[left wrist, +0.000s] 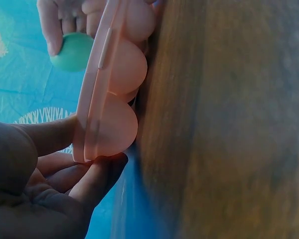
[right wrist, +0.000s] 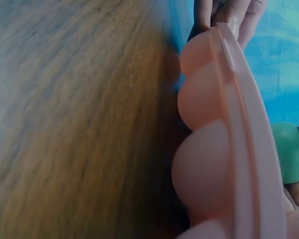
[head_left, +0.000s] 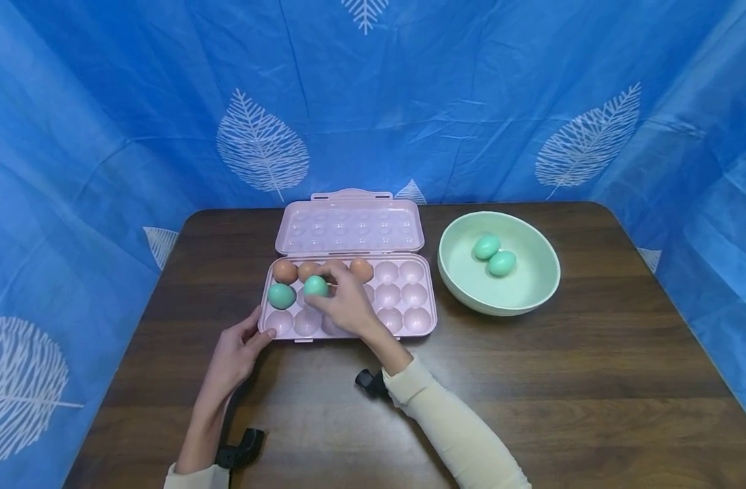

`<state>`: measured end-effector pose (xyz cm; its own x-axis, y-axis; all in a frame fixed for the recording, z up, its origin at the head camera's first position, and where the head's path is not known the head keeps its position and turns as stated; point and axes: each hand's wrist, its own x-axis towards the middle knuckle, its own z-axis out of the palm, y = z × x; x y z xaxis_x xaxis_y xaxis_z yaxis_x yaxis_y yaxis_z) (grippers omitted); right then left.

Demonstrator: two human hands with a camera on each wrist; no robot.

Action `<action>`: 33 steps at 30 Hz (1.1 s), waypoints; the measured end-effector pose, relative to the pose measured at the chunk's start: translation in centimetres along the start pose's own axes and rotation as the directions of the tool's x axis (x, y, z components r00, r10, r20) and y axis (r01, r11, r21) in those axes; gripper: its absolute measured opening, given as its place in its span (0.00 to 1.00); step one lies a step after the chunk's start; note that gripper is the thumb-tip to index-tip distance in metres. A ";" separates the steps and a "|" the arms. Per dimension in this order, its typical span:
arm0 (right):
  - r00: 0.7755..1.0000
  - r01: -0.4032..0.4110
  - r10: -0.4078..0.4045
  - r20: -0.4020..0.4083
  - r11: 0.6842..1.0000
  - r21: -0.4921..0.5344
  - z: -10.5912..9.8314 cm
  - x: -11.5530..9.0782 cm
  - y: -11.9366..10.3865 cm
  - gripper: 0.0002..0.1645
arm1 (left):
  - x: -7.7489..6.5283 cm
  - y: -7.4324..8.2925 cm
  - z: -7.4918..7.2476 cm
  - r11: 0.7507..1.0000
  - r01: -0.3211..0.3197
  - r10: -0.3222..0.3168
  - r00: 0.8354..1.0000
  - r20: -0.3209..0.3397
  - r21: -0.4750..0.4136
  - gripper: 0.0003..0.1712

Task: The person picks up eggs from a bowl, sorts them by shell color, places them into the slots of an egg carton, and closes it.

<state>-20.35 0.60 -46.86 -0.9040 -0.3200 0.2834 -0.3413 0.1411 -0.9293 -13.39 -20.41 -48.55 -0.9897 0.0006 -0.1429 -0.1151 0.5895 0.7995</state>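
Observation:
A pink egg carton [head_left: 417, 322] lies with its lid [head_left: 349, 227] folded back at the middle of the table. My left hand [head_left: 239, 350] grips the carton's near left corner, thumb on the rim and fingers beneath it in the left wrist view. Between thumb and fingers of my right hand [head_left: 347, 304] is a green egg [head_left: 315, 286], held over the middle row, second cup from the left. Another green egg [head_left: 282, 296] sits at the left end of that row. Brown eggs [head_left: 285, 272] fill the left part of the back row, one partly hidden by my right hand.
To the right of the carton stands a pale green bowl [head_left: 531, 288] with two green eggs [head_left: 502, 263] inside. A blue curtain [head_left: 373, 102] with white leaf prints hangs behind the dark wooden table [head_left: 592, 380]. Black wrist mounts [head_left: 241, 449] hang beneath the forearms.

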 end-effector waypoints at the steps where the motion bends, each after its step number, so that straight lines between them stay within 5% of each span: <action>1: 1.000 -0.004 0.004 0.003 1.000 -0.014 0.1 0.1 0.0 0.20 | 0.0 0.0 0.0 1.000 -0.002 0.002 1.000 0.000 -0.002 0.38; 10: 0.998 -0.034 0.042 0.035 0.976 -0.215 1.0 0.7 0.5 0.24 | -0.2 -0.2 -0.3 1.000 -0.011 0.011 1.000 -0.002 -0.006 0.37; 33: 1.000 -0.025 0.029 0.005 0.936 -0.350 2.1 1.0 1.6 0.24 | 0.0 -0.1 0.0 1.000 -0.006 0.006 1.000 -0.009 0.020 0.36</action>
<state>-21.25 -1.45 -48.56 -0.9122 -0.3208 0.2550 -0.3867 0.4682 -0.7945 -13.32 -20.47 -48.65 -0.9912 -0.0033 -0.1326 -0.1075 0.6054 0.7887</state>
